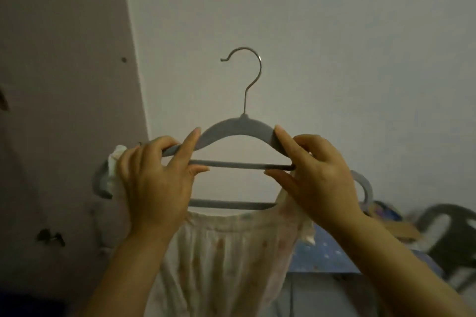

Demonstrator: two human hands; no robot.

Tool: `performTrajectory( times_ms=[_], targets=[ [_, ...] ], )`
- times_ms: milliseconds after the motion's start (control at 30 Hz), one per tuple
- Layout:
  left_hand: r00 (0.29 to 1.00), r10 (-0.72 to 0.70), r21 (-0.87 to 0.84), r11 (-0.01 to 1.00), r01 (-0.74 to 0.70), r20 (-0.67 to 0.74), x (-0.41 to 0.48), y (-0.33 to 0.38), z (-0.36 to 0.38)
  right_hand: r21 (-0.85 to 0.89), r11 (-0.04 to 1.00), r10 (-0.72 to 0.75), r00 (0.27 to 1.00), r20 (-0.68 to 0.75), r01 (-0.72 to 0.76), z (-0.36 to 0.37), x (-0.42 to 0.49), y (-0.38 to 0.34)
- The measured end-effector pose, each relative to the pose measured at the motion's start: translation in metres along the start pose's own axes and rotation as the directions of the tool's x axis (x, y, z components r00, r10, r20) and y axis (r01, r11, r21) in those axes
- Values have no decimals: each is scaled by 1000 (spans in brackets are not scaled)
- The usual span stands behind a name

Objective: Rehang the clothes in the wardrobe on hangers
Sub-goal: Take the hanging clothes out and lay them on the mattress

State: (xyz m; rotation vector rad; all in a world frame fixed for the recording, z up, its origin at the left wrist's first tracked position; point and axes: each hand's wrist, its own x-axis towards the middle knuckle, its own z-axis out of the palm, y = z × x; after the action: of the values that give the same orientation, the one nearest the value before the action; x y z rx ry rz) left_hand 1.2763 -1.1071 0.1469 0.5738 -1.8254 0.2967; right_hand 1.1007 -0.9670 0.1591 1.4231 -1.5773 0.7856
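A grey velvet hanger (238, 130) with a metal hook is held up in front of the wall, hook pointing up. My left hand (157, 180) grips its left shoulder, fingers curled round the arm. My right hand (316, 175) pinches the right shoulder and the end of the crossbar. A pale cream floral dress (224, 260) hangs below the hanger, its ruffled straps over both hanger ends. The left strap bunches by my left hand, and the right strap runs under my right hand.
A white wall (309, 33) fills the background, with a pinkish wall (59, 85) at the left. At the lower right is a blue patterned surface (316, 257) with cloth and a dark plastic chair (448, 234).
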Motion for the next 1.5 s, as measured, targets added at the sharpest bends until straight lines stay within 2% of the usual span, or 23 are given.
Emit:
performTrajectory(
  times_ms=[100,200,367,533,800,1000,1200,1500],
  targets=[
    [997,83,-188,979,-80,5,-3,64,22,-198,976,102,994,29,-95,-66,-40,28],
    [986,164,-364,917,-164,-29,-9,132,35,-356,920,186,982,22,-167,-135,-80,45],
    [960,256,-579,768,-274,-114,-24,253,43,-535,799,304,952,-32,-274,-245,-141,64],
    [942,312,-740,604,-297,-123,-46,382,39,-643,676,399,912,-92,-361,-344,-203,90],
    [914,369,-839,436,-327,-165,-81,585,26,-754,523,489,865,-116,-397,-492,-295,158],
    [902,411,-895,340,-288,-134,-96,711,23,-821,411,522,840,-144,-396,-574,-345,214],
    [877,464,-946,210,-246,-126,-108,821,50,-851,319,540,818,-198,-416,-625,-390,274],
    [865,451,-966,19,-256,-220,-105,975,120,-878,139,560,767,-312,-459,-670,-429,381]
  ],
)
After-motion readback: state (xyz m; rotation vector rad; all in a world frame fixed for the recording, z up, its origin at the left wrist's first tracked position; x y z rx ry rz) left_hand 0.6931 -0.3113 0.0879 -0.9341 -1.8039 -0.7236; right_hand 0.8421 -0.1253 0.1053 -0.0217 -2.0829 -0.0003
